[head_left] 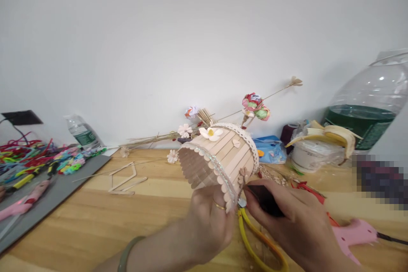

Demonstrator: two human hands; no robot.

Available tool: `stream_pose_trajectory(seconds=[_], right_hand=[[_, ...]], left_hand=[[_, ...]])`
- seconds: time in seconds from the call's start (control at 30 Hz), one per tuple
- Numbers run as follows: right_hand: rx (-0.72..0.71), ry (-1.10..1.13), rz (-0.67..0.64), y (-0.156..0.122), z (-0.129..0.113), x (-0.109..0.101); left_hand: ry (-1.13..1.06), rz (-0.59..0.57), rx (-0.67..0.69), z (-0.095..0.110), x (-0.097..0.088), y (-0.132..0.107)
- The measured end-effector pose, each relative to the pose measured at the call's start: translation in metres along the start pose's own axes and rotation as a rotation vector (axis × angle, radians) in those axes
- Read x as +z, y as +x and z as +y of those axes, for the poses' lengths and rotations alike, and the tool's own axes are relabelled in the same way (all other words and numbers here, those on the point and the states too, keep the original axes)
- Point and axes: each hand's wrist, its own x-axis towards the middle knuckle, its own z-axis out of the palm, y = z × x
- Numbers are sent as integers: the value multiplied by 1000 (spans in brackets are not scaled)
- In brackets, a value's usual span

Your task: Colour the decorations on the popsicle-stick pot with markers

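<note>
A pot of pale wooden craft sticks [219, 148] is tilted on its side, its hollow opening facing left and toward me. Lace trims its far edge, and a glittery line runs below its scalloped rim. My left hand [212, 216] grips this rim from below, fingers partly inside. On the wall sit a white flower with a yellow centre [211, 133] and a small pinkish-brown flower [244, 175]. My right hand [287, 216] is closed beside that small flower, with a dark object [267, 199] between thumb and fingers; its kind is unclear.
Yellow-handled scissors [245, 233] lie beneath my hands. A pink glue gun [355, 233] is at right, another [28, 202] at left. Behind the pot lie dried stems [153, 138] and paper flowers [252, 102]. A banana peel [341, 134] and a large bottle [369, 102] stand at right.
</note>
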Motion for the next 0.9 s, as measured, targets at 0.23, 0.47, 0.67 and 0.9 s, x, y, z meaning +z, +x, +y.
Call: stream_pose_trajectory(seconds=[0.23, 0.47, 0.67, 0.9], right_hand=[[79, 4, 4, 2, -5, -2], [71, -37, 51, 7, -9, -5], [85, -8, -21, 1, -4, -7], [342, 245, -19, 0, -4, -23]], left_hand=[[-303, -108, -239, 8, -6, 11], [-961, -109, -593, 17, -6, 21], [-1167, -83, -674, 17, -12, 31], [-1253, -103, -675, 15, -18, 35]])
